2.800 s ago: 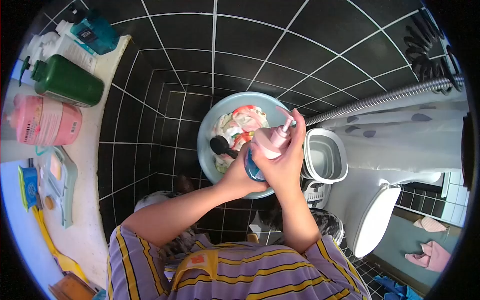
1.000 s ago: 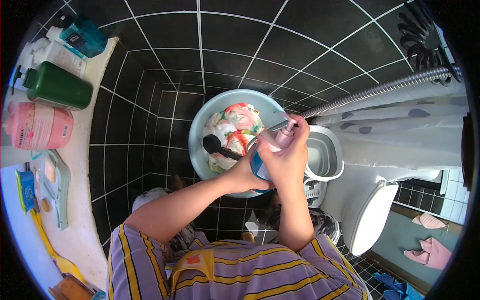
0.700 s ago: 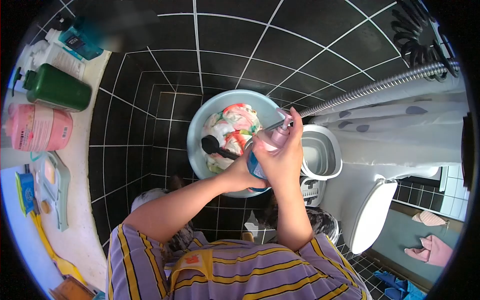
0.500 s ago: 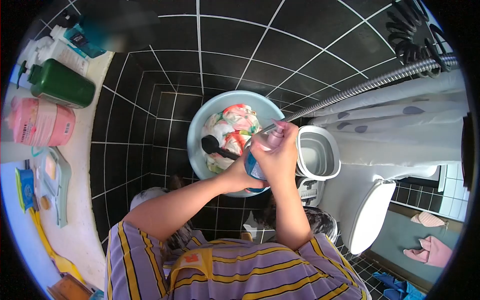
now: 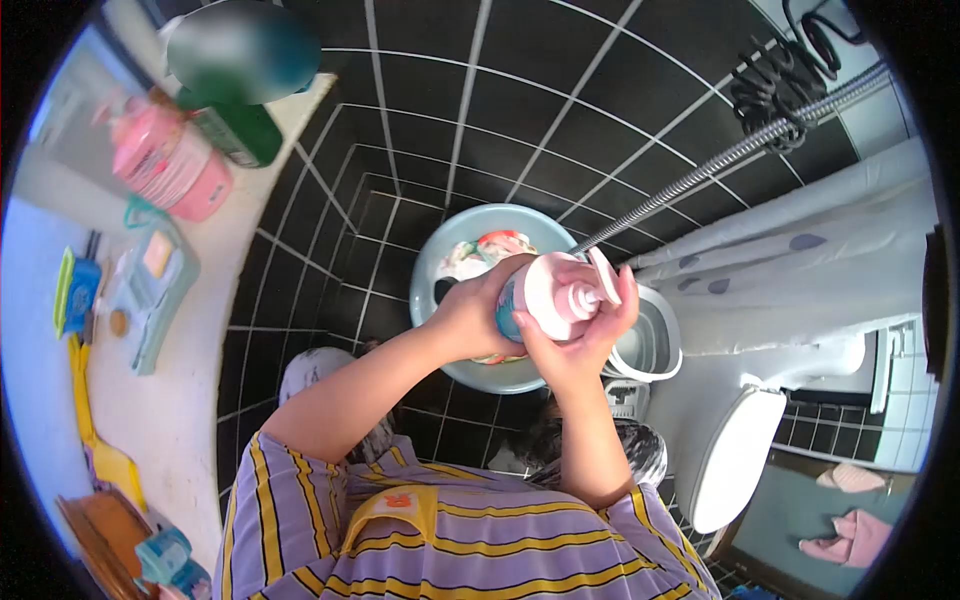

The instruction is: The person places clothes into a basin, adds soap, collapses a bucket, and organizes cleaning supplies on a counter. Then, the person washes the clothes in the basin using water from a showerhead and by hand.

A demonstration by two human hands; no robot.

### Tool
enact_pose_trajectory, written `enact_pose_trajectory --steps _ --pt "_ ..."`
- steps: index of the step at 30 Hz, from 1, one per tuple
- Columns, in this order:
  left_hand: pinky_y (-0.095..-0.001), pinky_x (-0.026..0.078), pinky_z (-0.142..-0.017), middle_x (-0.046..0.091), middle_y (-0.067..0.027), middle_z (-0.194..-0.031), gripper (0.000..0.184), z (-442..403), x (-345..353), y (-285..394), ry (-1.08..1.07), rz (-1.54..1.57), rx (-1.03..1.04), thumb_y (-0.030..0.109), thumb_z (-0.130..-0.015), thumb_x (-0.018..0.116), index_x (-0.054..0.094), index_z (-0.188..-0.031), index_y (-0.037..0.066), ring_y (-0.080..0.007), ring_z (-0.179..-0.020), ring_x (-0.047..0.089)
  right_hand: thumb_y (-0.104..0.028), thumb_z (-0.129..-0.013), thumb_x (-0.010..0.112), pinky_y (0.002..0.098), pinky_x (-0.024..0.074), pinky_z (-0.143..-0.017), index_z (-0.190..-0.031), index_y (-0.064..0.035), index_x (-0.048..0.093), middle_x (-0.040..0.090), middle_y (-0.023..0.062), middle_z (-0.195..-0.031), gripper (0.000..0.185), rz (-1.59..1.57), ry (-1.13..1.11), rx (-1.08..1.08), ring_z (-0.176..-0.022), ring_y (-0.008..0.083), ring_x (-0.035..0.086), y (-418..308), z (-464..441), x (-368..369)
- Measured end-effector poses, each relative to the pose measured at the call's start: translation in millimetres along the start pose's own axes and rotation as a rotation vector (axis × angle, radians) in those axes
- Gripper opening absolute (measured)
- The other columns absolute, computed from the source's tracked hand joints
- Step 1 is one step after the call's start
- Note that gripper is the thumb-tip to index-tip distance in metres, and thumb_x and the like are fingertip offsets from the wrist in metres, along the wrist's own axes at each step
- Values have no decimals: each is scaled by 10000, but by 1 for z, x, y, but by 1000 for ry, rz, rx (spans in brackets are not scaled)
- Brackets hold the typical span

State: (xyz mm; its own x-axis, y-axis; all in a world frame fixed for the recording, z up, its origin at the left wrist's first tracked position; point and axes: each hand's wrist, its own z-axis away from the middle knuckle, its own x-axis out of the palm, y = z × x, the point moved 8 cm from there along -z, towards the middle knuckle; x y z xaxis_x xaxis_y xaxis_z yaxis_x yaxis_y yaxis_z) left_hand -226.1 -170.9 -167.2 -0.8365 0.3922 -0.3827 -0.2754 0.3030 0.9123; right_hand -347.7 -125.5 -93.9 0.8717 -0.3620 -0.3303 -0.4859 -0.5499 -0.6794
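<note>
A pump bottle with a pale pink top and a blue-green lower part is held above the basin, tilted so its pump faces right. My left hand wraps round the bottle's body. Fingers of my right hand close round the neck and pump, the thumb lying on the bottle. Beneath them is a light blue basin holding white, red and green patterned cloth. A black round-headed thing in the basin is mostly hidden by my left hand.
Right of the basin stands a white-rimmed tub, then a toilet. A metal hose slants above, near a shower curtain. The left ledge bears a pink bottle, green bottle and soap dish.
The bottle has been raised towards me and tipped, its pump now pointing right. My right hand has shifted round the pump end. The whole view has turned somewhat, moving the ledge inward.
</note>
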Motion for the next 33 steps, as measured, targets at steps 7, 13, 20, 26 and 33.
enact_pose_trajectory --steps 7,13,20,26,33 --pt "-433 523 -907 633 -195 -1196 957 105 -104 46 332 -66 -112 329 -548 879 442 -1369 101 -379 -1088 622 -164 -660 887 424 481 -921 -1484 -95 150 554 148 -1111 1107 -355 -236 -185 -1038 249 579 -116 -20 69" --pt "-413 500 -932 639 -177 -1190 925 222 -179 58 635 -115 -299 372 -575 869 453 -1360 113 -362 -1107 621 -121 -659 890 403 496 -929 -1475 -85 178 527 153 -1184 1084 -565 -508 -283 -1056 236 580 -203 1 156" --pt "-417 489 -939 624 -187 -1203 995 374 -227 42 1093 -186 -492 390 -588 877 373 -1395 101 -353 -1111 623 -131 -655 885 431 464 -932 -1413 -37 315 530 210 -1230 953 -796 -813 -361 -1081 360 571 -307 59 264" --pt "-418 503 -917 597 -184 -1224 982 485 -235 31 1493 -384 -514 296 -645 882 298 -1396 54 -360 -1130 608 -148 -656 892 415 438 -1021 -1474 -40 286 472 199 -1364 1024 -702 -1097 -419 -1254 321 508 -377 119 320" --pt "-452 394 -1050 441 -254 -1381 949 549 -210 29 1706 -260 -282 122 -754 787 164 -1458 -12 -385 -1275 484 -104 -679 829 417 455 -1009 -1427 -92 406 506 195 -1362 860 -664 -1514 -314 -1255 382 505 -421 184 352"
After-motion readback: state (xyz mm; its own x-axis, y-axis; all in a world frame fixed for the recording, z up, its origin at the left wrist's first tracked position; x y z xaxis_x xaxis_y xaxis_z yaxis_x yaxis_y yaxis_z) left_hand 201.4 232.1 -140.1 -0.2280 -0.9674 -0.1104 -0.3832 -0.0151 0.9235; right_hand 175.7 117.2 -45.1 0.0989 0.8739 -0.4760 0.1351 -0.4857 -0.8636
